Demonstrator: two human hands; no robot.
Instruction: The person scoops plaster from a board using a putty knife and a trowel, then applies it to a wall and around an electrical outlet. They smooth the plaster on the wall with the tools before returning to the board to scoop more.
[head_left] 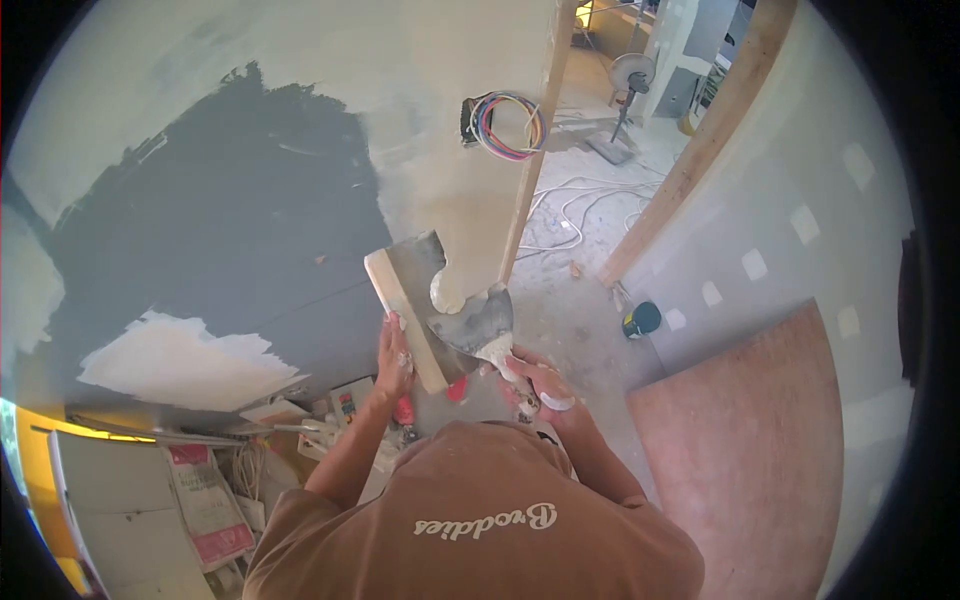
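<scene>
My left hand (396,358) is closed around the wooden back of a wide plastering blade (403,318), held tilted in front of my chest. White filler (447,293) sits in a lump at the edge of its metal face. In my right hand (540,382) is a filling knife (480,318), its broad blade lying over the wide blade beside the lump. Filler coats the neck of the knife, and smears of it show on my fingers. On the wall before me, a dark grey area (230,220) borders paler filled patches (185,365).
Coiled coloured cables (508,126) hang from a wall box beside the timber-framed doorway (690,140). Beyond it stand a fan (632,75) and loose cables (580,215). A curved brown board (745,450) leans at right, near a dark green tub (641,320). Bags (212,510) lie lower left.
</scene>
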